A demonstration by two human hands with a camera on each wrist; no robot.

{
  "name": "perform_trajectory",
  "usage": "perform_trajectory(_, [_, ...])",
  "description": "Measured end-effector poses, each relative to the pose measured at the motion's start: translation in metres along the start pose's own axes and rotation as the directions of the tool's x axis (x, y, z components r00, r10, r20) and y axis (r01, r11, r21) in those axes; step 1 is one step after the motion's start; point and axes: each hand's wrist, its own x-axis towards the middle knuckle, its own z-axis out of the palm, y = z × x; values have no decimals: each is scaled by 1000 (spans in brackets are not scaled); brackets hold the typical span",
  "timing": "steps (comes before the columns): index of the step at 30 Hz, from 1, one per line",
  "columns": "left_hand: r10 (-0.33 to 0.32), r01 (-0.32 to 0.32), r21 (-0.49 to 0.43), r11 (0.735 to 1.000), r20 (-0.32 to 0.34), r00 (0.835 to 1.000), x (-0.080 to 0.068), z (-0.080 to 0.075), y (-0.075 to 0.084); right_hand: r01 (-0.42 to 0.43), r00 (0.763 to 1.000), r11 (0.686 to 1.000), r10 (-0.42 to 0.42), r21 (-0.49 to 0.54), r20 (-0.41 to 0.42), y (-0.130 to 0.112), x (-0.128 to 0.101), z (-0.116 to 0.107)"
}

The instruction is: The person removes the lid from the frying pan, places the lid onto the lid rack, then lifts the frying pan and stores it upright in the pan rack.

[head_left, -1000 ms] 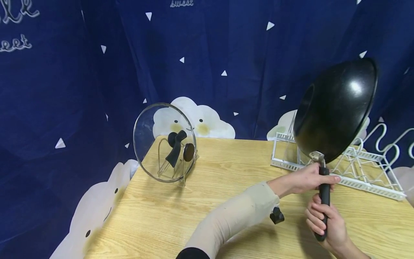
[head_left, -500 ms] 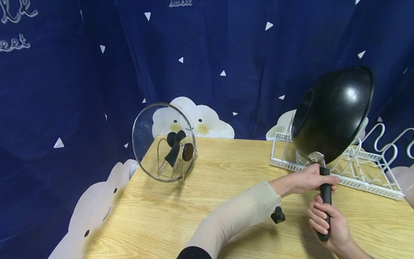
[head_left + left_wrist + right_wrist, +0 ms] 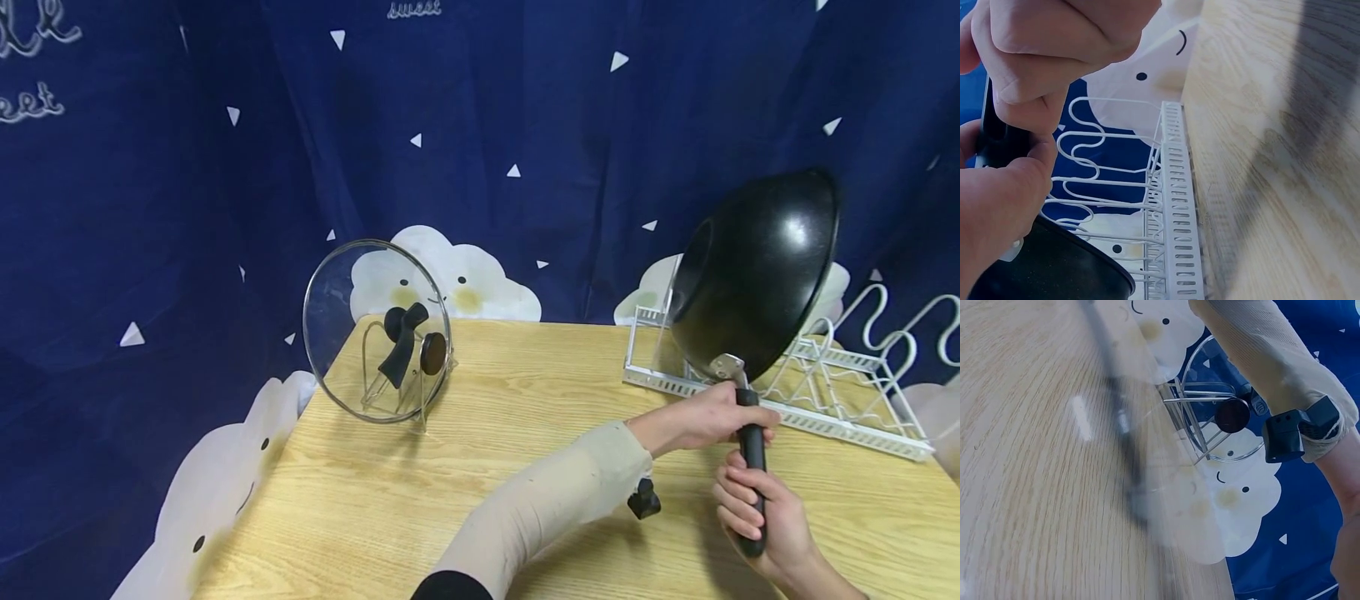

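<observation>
A black wok (image 3: 757, 275) is held up by its long black handle (image 3: 752, 446), the bowl raised above the table and its rounded underside facing me. My left hand (image 3: 705, 417) grips the handle's upper end, close under the metal joint. Below it, my right hand (image 3: 768, 508) wraps round the lower end. In the left wrist view both hands show on the handle, and part of the wok (image 3: 1054, 269) appears at the bottom. Behind the bowl stands a white wire dish rack (image 3: 847, 429), which the wok partly covers in the head view.
At the left, a glass lid (image 3: 330, 383) stands upright in a small wire stand (image 3: 425, 400), a black-handled object beside its knob. The wooden table (image 3: 510, 392) meets a blue curtain (image 3: 480, 192) at the back. A black device (image 3: 1300, 428) is strapped to the left wrist.
The wok's bowl has come down and shifted a little left, closer over the rack. Both hands keep their grip on the handle. The lid stays in place.
</observation>
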Motion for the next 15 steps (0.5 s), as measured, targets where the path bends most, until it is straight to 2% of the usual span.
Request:
perform_trajectory(6, [-19, 18, -12, 1000, -11, 1000, 3, 0, -2, -18, 1000, 999, 18, 32, -10, -2, -1, -2])
perform_trajectory(15, [-46, 44, -34, 998, -59, 997, 9, 4, -6, -46, 999, 996, 47, 77, -14, -7, -4, -5])
